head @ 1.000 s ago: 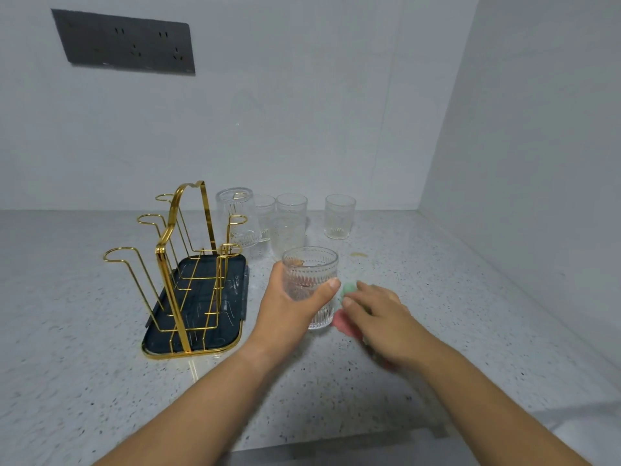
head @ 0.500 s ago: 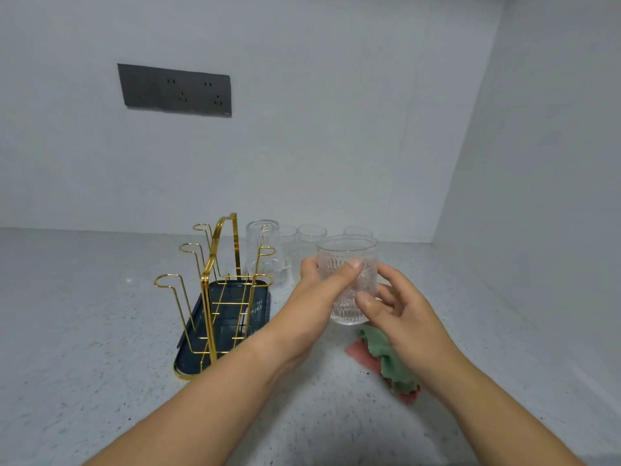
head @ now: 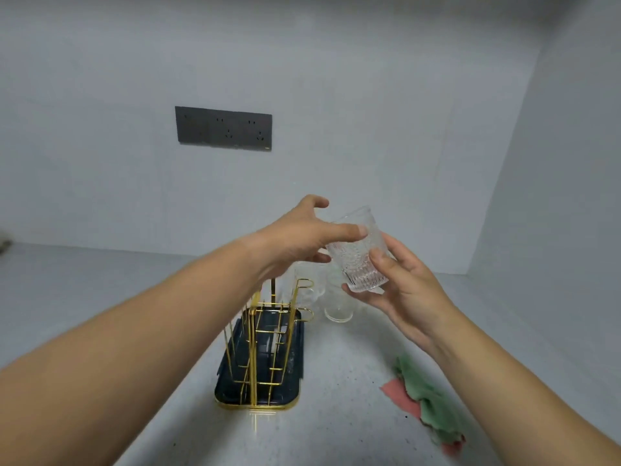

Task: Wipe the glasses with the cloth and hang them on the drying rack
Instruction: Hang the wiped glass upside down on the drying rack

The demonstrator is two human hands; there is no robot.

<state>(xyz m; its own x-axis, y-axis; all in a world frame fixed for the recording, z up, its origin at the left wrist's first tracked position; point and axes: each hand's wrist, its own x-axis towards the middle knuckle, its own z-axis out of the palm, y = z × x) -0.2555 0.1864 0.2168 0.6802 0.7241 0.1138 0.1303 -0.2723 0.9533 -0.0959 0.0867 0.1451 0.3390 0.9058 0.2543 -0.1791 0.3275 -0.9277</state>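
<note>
Gripping one ribbed glass [head: 361, 257] in midair with my left hand [head: 295, 237] and right hand [head: 410, 290], toward the counter's [head: 100, 297] back edge. The cloth [head: 426, 408] is lying front right; the drying rack [head: 265, 344] is holding nothing; more glasses [head: 337, 304] are waiting.

Your left hand [head: 299, 235] and right hand [head: 406, 294] both hold a ribbed glass [head: 361, 260] tilted in the air, above and just right of the gold drying rack [head: 265, 348], with your right fingers under its base. More glasses [head: 337, 307] stand right behind the rack. The green and pink cloth [head: 426, 405] lies crumpled on the counter [head: 84, 274] to the rack's right, apart from it.
</note>
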